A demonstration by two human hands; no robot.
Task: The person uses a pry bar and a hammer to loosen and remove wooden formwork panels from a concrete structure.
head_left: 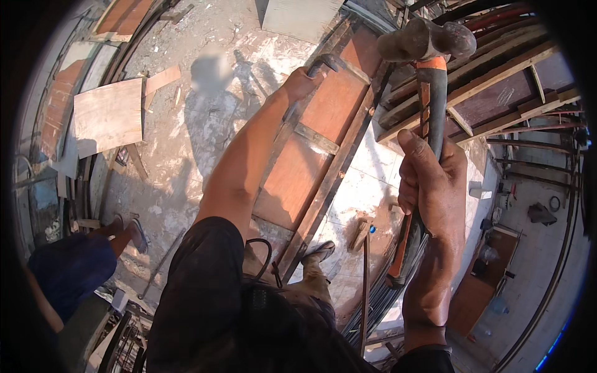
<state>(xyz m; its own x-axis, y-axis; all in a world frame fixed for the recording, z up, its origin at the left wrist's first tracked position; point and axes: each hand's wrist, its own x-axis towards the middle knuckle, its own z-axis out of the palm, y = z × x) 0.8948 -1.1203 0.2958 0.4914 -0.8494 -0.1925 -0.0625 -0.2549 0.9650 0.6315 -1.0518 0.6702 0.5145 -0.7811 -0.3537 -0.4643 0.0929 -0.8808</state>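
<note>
My right hand, closed, holds a hammer upright, its worn metal head raised and its black and orange handle running down past my wrist. My left hand reaches out with its fingers wrapped round a dark metal bar with a curved end, which looks like a pry bar. Its lower part shows below the hand. Under that hand lies a long framed wooden panel with reddish plywood between timber battens. Whether the bar's tip touches the frame, I cannot tell.
Stacked timber and framed panels stand at the right. Thin rods lie near my foot. A plywood sheet lies left. Another person's leg shows at lower left. A pale board stands at the far side.
</note>
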